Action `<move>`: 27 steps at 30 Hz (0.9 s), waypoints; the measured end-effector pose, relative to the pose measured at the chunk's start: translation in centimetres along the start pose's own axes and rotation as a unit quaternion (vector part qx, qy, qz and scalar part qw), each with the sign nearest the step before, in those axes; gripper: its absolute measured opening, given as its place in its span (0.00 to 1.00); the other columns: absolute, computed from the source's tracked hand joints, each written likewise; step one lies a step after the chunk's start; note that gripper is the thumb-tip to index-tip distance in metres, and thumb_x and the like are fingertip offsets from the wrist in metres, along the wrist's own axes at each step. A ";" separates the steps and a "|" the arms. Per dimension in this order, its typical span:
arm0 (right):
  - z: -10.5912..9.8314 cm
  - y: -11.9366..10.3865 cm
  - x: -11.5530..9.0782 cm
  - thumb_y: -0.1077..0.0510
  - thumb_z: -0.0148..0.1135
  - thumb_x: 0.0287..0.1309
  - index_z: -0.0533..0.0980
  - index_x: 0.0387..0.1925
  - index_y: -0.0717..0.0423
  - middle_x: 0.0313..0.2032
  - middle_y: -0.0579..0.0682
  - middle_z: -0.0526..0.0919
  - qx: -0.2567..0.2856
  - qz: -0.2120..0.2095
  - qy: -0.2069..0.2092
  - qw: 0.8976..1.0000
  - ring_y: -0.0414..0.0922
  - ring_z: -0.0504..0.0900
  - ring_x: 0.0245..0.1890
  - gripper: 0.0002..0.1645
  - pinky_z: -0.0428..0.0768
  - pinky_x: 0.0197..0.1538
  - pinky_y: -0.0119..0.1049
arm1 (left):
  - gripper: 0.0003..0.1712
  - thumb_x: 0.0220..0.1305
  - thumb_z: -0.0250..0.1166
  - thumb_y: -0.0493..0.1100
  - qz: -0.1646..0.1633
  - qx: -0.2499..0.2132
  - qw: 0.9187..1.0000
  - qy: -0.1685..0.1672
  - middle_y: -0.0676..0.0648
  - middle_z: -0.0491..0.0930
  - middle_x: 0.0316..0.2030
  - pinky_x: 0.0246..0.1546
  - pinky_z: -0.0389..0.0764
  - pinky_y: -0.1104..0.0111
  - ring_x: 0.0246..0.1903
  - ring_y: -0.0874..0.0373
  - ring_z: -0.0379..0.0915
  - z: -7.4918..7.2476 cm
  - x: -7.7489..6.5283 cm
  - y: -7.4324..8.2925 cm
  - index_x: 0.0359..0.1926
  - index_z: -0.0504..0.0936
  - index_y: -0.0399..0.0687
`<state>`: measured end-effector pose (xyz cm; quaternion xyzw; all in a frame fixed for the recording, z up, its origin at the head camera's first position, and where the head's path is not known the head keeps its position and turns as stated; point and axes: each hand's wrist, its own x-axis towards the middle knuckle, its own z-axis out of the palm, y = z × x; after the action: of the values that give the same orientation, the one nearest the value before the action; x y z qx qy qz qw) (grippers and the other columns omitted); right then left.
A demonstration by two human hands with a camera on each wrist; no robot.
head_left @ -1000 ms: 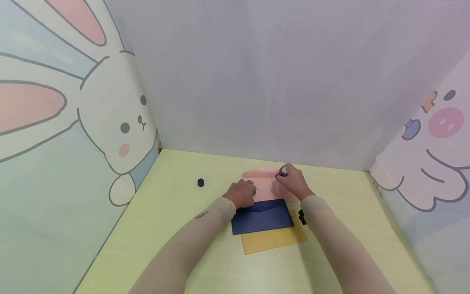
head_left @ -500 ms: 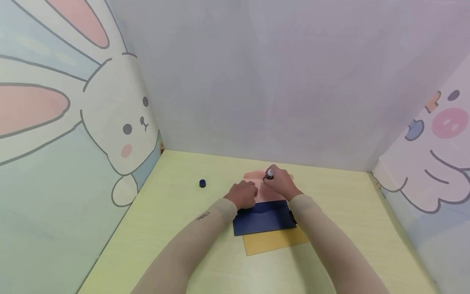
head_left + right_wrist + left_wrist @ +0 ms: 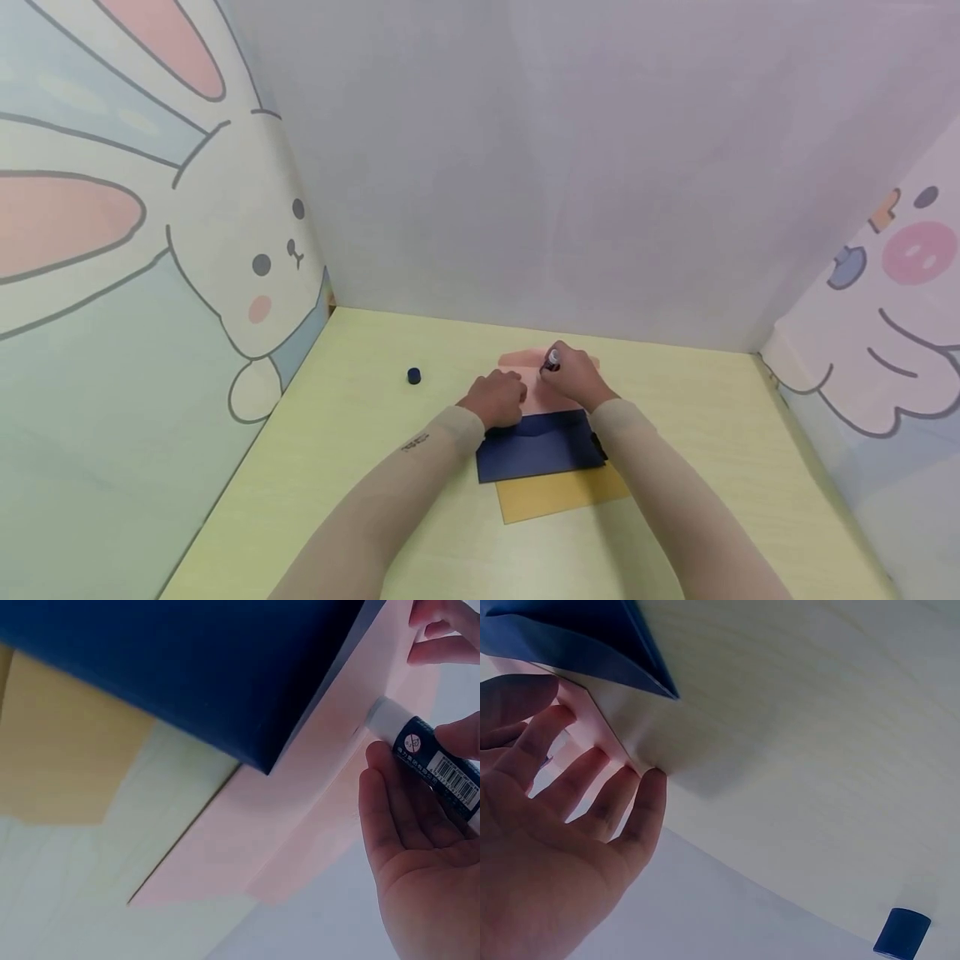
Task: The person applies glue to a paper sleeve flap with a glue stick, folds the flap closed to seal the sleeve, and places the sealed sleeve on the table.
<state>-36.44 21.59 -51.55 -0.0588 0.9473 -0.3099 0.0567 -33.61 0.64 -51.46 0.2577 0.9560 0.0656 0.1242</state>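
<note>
A pink envelope (image 3: 557,402) lies on the table with its flap turned up toward the back wall. My right hand (image 3: 576,379) grips a glue stick (image 3: 431,754), dark blue with a white end and a barcode. Its white end meets the pink paper near the flap's fold in the right wrist view. My left hand (image 3: 495,398) rests its fingertips on the left part of the pink envelope, fingers slightly bent. A navy envelope (image 3: 540,454) overlaps the pink one's near side. Beneath the navy one, a yellow envelope (image 3: 555,497) sticks out toward me.
The dark blue cap (image 3: 414,376) stands on the pale wooden table (image 3: 360,367), left of my left hand. A grey wall (image 3: 525,167) closes off the back. Side panels with cartoon animals (image 3: 247,250) stand at left and right.
My right hand has moved left along the pink envelope with the glue stick, then slightly toward me. My left hand has stayed in place on the paper.
</note>
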 end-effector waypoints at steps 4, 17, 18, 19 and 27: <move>-0.1 0.3 -0.3 0.58 0.69 0.78 0.78 0.56 0.57 0.47 0.58 0.88 -0.002 0.016 0.007 1.000 0.53 0.88 0.44 0.12 0.86 0.51 0.51 | 0.12 0.84 0.65 0.46 -0.003 -0.002 1.000 -0.006 0.53 0.88 0.62 0.62 0.87 0.51 0.55 0.51 0.78 0.2 0.2 0.0 0.56 0.94 0.56; -0.7 1.5 -0.7 0.58 0.70 0.78 0.78 0.55 0.58 0.49 0.61 0.90 -0.006 0.023 0.022 0.999 0.55 0.90 0.47 0.12 0.87 0.54 0.54 | 0.11 0.84 0.66 0.46 -0.001 -0.007 1.000 -0.006 0.53 0.86 0.55 0.60 0.85 0.52 0.52 0.52 0.76 0.1 0.2 -0.1 0.55 0.93 0.56; -0.7 1.6 -0.7 0.58 0.69 0.78 0.78 0.55 0.58 0.49 0.61 0.90 -0.005 0.023 0.023 0.999 0.55 0.90 0.46 0.12 0.87 0.53 0.54 | 0.11 0.84 0.66 0.46 -0.002 -0.007 1.000 -0.006 0.54 0.86 0.55 0.61 0.85 0.52 0.52 0.52 0.76 0.2 0.2 -0.1 0.56 0.93 0.56; -0.8 1.6 -0.7 0.58 0.69 0.78 0.78 0.55 0.57 0.48 0.61 0.89 -0.005 0.024 0.024 0.999 0.55 0.90 0.46 0.12 0.87 0.53 0.53 | 0.11 0.84 0.66 0.46 -0.004 -0.008 1.000 -0.006 0.54 0.86 0.55 0.61 0.85 0.52 0.52 0.52 0.76 0.2 0.3 -0.1 0.56 0.93 0.56; -1.3 2.1 -1.0 0.57 0.69 0.78 0.78 0.56 0.58 0.51 0.63 0.89 -0.002 0.036 0.027 0.999 0.57 0.90 0.48 0.14 0.87 0.55 0.56 | 0.12 0.84 0.66 0.46 -0.006 -0.012 1.000 -0.008 0.54 0.87 0.60 0.63 0.85 0.51 0.56 0.51 0.77 0.5 0.6 -0.2 0.57 0.93 0.57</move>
<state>-35.80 24.14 -51.66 -0.0165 0.9504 -0.3076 0.0424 -34.05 0.78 -52.07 0.2505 0.9557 0.0747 0.1351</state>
